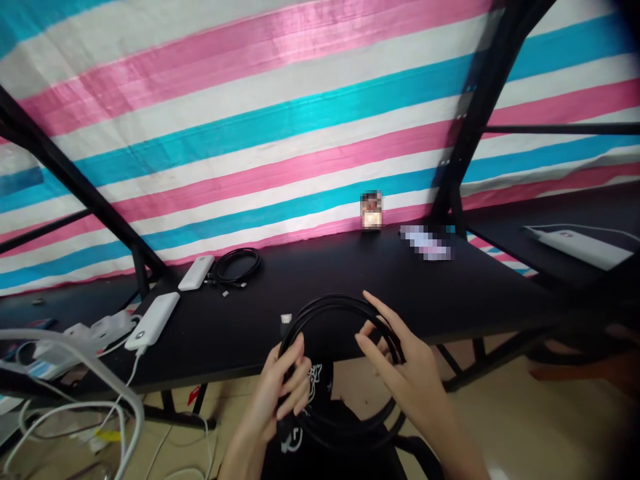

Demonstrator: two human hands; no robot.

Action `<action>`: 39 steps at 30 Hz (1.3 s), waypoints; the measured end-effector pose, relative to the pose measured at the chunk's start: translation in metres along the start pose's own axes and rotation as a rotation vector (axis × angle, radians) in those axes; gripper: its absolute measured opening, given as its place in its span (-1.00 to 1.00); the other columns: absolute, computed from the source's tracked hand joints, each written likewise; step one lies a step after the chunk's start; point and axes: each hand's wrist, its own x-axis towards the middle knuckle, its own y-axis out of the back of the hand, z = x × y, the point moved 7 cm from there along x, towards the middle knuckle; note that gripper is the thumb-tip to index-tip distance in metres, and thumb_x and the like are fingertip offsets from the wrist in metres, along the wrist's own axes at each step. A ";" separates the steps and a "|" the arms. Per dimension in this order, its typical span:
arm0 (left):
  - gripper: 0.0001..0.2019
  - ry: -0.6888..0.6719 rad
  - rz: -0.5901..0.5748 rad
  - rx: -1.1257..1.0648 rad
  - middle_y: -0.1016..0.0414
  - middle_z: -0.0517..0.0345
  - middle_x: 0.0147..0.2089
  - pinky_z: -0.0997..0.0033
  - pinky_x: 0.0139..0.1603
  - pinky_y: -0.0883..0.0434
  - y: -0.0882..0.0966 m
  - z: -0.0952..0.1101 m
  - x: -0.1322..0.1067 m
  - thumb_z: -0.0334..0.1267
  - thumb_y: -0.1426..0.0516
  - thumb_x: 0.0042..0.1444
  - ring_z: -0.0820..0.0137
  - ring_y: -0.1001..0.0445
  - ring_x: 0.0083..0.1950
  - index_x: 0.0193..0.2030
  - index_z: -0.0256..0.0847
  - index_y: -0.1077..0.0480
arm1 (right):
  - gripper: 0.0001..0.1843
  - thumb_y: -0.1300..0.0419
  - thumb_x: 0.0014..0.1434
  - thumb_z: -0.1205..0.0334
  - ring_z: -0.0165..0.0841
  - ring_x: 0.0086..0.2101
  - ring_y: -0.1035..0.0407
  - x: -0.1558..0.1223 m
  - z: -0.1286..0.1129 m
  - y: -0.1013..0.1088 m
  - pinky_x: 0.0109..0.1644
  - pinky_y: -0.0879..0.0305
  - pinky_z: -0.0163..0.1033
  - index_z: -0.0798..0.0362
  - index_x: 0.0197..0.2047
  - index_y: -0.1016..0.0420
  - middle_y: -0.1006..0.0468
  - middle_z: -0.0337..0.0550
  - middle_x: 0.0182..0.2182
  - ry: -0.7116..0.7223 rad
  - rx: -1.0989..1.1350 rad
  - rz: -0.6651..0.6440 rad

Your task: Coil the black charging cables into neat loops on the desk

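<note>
A black cable (334, 308) is wound into a round coil and held in the air over the near edge of a black table (450, 293). My left hand (280, 393) is closed around the coil's left side, fingers wrapped over the strands. My right hand (400, 367) rests against the coil's right side, thumb and fingers pinching the strands, index finger stretched out along them. A small connector end (286, 319) sticks up near the coil's upper left.
On the table lie two white power banks (153, 319) (196, 272), a second coiled black cable (237, 265), and a small box (372, 209) at the back. White chargers and cables (75, 347) crowd the left. Black frame posts (480, 107) stand before a striped tarp.
</note>
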 end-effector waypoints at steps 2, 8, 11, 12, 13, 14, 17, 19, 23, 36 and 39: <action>-0.56 0.052 -0.025 -0.006 0.10 0.52 -0.79 0.63 -0.77 0.03 -0.001 -0.005 0.001 0.11 -0.25 -0.03 0.68 0.19 -0.83 -0.49 -0.17 -0.16 | -0.60 -0.12 0.21 0.04 -0.45 -0.57 -0.28 0.001 0.000 0.003 -0.49 -0.29 -0.37 -0.05 0.08 -0.47 -0.46 -0.26 -0.50 -0.013 0.013 0.030; -0.52 0.022 0.026 -0.025 0.12 0.56 -0.76 0.66 -0.76 0.08 0.005 -0.007 0.006 0.09 -0.33 -0.15 0.72 0.27 -0.79 -0.46 -0.17 -0.17 | -0.65 -0.12 0.19 -0.03 -0.47 -0.67 -0.14 0.013 0.015 -0.002 -0.56 -0.13 -0.35 0.04 -0.39 -0.55 -0.19 -0.35 -0.74 -0.126 0.119 0.016; -0.46 0.028 0.105 -0.021 0.14 0.58 -0.78 0.65 -0.75 0.10 0.014 -0.008 0.018 0.07 -0.39 -0.27 0.73 0.27 -0.79 -0.50 -0.18 -0.15 | -0.55 -0.13 0.17 -0.09 -0.51 -0.69 -0.07 0.026 0.031 -0.019 -0.60 -0.06 -0.37 0.04 -0.60 -0.37 -0.12 -0.37 -0.76 -0.180 0.166 -0.090; -0.44 0.014 0.138 -0.036 0.16 0.57 -0.78 0.64 -0.75 0.10 0.019 -0.007 0.024 0.04 -0.41 -0.30 0.73 0.26 -0.79 -0.55 -0.17 -0.10 | -0.52 -0.13 0.16 -0.13 -0.52 -0.72 -0.04 0.030 0.039 -0.027 -0.63 -0.02 -0.38 0.04 -0.61 -0.32 -0.10 -0.39 -0.78 -0.225 0.201 -0.132; -0.41 -0.015 0.177 -0.061 0.17 0.56 -0.78 0.63 -0.74 0.10 0.024 -0.004 0.030 0.02 -0.41 -0.31 0.73 0.25 -0.78 -0.58 -0.16 -0.04 | -0.51 -0.12 0.15 -0.17 -0.54 -0.74 -0.01 0.034 0.047 -0.036 -0.67 0.01 -0.38 0.04 -0.59 -0.31 -0.09 -0.41 -0.79 -0.280 0.248 -0.170; -0.38 -0.055 0.227 -0.091 0.17 0.55 -0.77 0.63 -0.73 0.09 0.031 -0.001 0.037 0.01 -0.41 -0.31 0.73 0.24 -0.77 -0.60 -0.16 0.01 | -0.50 -0.11 0.13 -0.22 -0.55 -0.77 0.02 0.037 0.056 -0.045 -0.70 0.03 -0.39 0.04 -0.55 -0.32 -0.09 -0.43 -0.80 -0.337 0.305 -0.195; -0.40 -0.209 0.456 -0.097 0.16 0.51 -0.72 0.59 -0.69 -0.01 0.056 0.011 0.057 0.05 -0.34 -0.24 0.71 0.20 -0.73 -0.60 -0.14 0.06 | -0.49 -0.15 0.06 -0.28 -0.52 -0.77 -0.12 0.046 0.076 -0.073 -0.68 -0.14 -0.40 0.06 -0.35 -0.37 -0.20 -0.45 -0.76 -0.437 0.463 -0.207; -0.43 -0.302 0.582 -0.047 0.18 0.49 -0.69 0.56 -0.66 -0.05 0.070 0.019 0.072 0.14 -0.25 -0.16 0.67 0.19 -0.71 -0.58 -0.12 0.07 | -0.49 -0.19 0.03 -0.25 -0.42 -0.65 -0.34 0.051 0.086 -0.093 -0.62 -0.30 -0.36 0.06 -0.27 -0.34 -0.38 -0.36 -0.67 -0.456 0.495 -0.228; -0.43 -0.402 0.662 0.081 0.20 0.48 -0.66 0.51 -0.49 -0.26 0.087 0.036 0.114 0.25 -0.11 -0.07 0.64 0.11 -0.67 -0.58 -0.11 0.13 | -0.61 -0.16 0.10 -0.12 -0.33 -0.59 -0.47 0.074 0.112 -0.125 -0.73 -0.26 -0.40 0.06 -0.28 -0.30 -0.52 -0.23 -0.57 -0.512 0.298 -0.327; -0.52 -0.330 0.822 1.044 -0.17 -0.34 0.30 -0.33 0.32 0.14 0.143 0.094 0.169 -0.07 -0.01 0.12 -0.12 0.00 0.38 0.11 -0.31 -0.30 | -0.68 -0.07 0.25 0.15 -0.53 -0.83 -0.09 0.210 0.160 -0.134 -0.79 0.05 -0.46 0.07 -0.52 -0.31 -0.22 -0.38 -0.84 -0.456 -0.046 -0.197; -0.44 -0.457 0.574 1.265 -0.07 -0.13 0.39 -0.08 0.39 0.02 0.125 0.100 0.165 -0.13 -0.08 0.15 0.12 0.05 0.43 0.30 -0.16 -0.13 | -0.72 -0.09 0.22 0.12 -0.49 -0.81 -0.17 0.223 0.165 -0.137 -0.80 -0.02 -0.45 0.12 -0.42 -0.42 -0.25 -0.37 -0.80 -0.399 -0.091 -0.176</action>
